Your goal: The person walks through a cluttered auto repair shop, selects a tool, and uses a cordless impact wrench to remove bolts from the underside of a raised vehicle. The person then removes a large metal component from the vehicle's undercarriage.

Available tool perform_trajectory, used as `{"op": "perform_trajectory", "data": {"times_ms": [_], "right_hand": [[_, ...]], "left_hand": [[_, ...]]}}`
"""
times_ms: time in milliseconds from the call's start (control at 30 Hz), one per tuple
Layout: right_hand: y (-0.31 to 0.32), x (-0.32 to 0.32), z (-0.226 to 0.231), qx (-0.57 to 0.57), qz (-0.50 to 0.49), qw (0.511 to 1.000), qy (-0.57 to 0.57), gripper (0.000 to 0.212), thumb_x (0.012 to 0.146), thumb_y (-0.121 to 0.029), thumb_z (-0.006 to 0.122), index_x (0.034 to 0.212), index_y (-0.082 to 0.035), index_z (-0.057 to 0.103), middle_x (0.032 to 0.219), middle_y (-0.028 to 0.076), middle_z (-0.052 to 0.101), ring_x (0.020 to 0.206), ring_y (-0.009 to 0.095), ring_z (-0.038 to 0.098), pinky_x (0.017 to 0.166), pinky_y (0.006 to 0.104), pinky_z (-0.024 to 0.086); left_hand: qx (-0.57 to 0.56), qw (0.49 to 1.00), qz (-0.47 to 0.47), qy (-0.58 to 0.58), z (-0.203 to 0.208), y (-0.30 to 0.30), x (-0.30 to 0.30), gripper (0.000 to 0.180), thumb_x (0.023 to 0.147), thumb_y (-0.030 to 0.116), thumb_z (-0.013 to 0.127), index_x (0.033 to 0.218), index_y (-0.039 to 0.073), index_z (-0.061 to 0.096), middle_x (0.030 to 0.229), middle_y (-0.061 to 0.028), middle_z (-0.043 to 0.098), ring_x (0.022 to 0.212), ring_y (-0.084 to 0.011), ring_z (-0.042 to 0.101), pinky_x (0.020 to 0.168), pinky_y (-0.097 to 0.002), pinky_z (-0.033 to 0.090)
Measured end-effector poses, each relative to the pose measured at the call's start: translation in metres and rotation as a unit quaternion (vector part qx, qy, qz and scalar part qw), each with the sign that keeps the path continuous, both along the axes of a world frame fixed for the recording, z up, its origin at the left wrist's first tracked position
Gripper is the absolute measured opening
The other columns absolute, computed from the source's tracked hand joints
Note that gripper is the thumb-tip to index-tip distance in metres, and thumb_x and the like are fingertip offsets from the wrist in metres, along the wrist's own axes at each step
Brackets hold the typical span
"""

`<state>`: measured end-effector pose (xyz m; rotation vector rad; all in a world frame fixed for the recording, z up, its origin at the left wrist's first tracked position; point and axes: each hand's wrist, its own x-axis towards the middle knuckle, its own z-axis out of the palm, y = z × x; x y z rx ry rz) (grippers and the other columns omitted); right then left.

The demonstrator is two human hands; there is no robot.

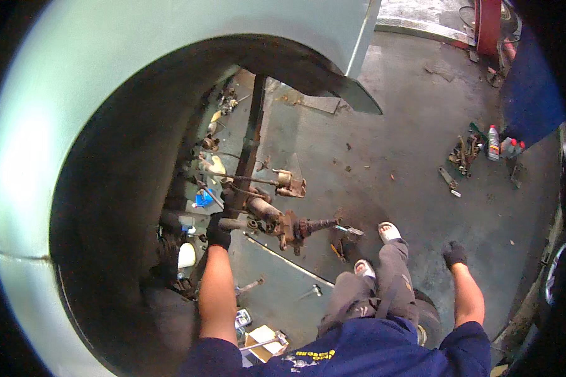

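Observation:
My left hand point(218, 231), in a black glove, is inside the wheel arch of a pale green car point(107, 69). It appears closed around the left end of a grey, tube-shaped suspension part point(234, 224); its fingers are partly hidden. Right of that tube are a rusty steering knuckle point(288, 227) and its ridged spindle point(317, 225). A rusty brake caliper point(290, 184) sits above them, apart from my hand. My right hand point(455, 254), also black-gloved, hangs away from the car with its fingers curled. Nothing shows in it.
A long metal bar point(289, 259) and a hammer-like tool point(312, 291) lie on the floor. Pliers point(339, 250) are near my feet. At right are a pile of metal parts point(464, 154) and several bottles point(493, 143). A tire point(428, 317) stands behind my legs, beyond an open cardboard box point(265, 339).

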<state>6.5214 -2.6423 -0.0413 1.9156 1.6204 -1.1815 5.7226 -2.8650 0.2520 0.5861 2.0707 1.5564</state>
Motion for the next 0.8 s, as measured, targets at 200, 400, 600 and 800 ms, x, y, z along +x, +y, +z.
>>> {"op": "perform_trajectory", "data": {"times_ms": [200, 400, 600, 800], "right_hand": [[-0.112, 0.17, 0.006, 0.099, -0.201, 0.971, -0.084, 0.053, 0.081, -0.032, 0.072, 0.126, -0.006, 0.065, 0.126, 0.021, 0.067, 0.117, 0.037, 0.064, 0.097, 0.0454, 0.051], [-0.326, 0.189, -0.021, 0.044, -0.187, 0.98, 0.046, 0.026, 0.09, -0.03, 0.058, 0.098, -0.011, 0.074, 0.099, 0.018, 0.073, 0.086, 0.039, 0.069, 0.076, 0.0473, 0.054], [-0.392, 0.168, 0.027, -0.179, -0.064, 0.98, -0.067, 0.033, 0.093, -0.034, 0.057, 0.115, -0.016, 0.073, 0.119, 0.016, 0.071, 0.115, 0.035, 0.066, 0.094, 0.046, 0.054], [-0.287, 0.224, 0.066, -0.047, 0.12, 0.989, -0.074, 0.028, 0.089, -0.019, 0.061, 0.113, -0.02, 0.074, 0.113, 0.013, 0.072, 0.108, 0.032, 0.069, 0.09, 0.0443, 0.057]], "left_hand": [[0.058, 0.985, 0.073, -0.144, -0.018, 0.006, -0.032, 0.023, 0.087, 0.031, 0.062, 0.095, 0.011, 0.07, 0.098, -0.0096, 0.07, 0.091, -0.0276, 0.068, 0.085, -0.0424, 0.054], [0.019, 0.99, 0.044, -0.132, -0.027, 0.006, -0.044, 0.029, 0.085, 0.03, 0.065, 0.106, 0.011, 0.072, 0.108, -0.0094, 0.068, 0.096, -0.0273, 0.065, 0.084, -0.0446, 0.054], [-0.059, 0.978, 0.18, -0.083, -0.042, -0.004, 0.011, 0.05, 0.095, 0.043, 0.065, 0.129, 0.007, 0.065, 0.117, -0.0072, 0.068, 0.096, -0.0259, 0.065, 0.086, -0.0408, 0.051], [-0.544, 0.821, -0.147, 0.092, -0.129, -0.092, 0.176, 0.054, 0.099, 0.052, 0.051, 0.134, 0.013, 0.062, 0.115, -0.0121, 0.07, 0.103, -0.0277, 0.065, 0.089, -0.0499, 0.049]]}}
